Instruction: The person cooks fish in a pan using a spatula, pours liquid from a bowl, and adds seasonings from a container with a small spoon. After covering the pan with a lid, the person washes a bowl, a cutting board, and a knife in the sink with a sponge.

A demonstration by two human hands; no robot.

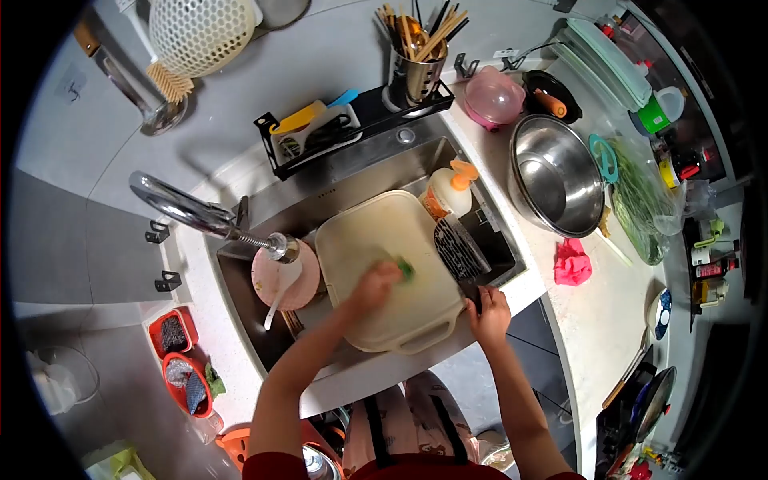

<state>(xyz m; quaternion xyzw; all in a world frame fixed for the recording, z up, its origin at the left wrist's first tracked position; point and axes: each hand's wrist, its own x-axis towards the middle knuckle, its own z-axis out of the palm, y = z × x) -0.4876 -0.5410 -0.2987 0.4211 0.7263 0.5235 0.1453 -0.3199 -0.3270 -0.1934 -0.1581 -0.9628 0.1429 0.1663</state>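
Observation:
A cream plastic tray (364,232) with rounded corners and a handle slot lies tilted across the sink (240,300). My left hand (374,288) is over its middle, blurred by motion, its fingers closed on a small green scouring pad (407,270). With my right hand (490,314) I grip the tray's near right corner, beside the handle. To the tray's left are a pink plate (264,276) and a white spoon (286,280). A pump bottle (448,192) with an orange top and a black-and-white patterned item (460,248) stand at its right.
A chrome faucet (188,212) arches over the sink's left side. Behind is a black rack (376,124) with a utensil holder (416,76). On the right counter are a steel bowl (560,176), a pink cloth (572,262) and bagged green vegetables (638,200). Red containers (186,380) sit left.

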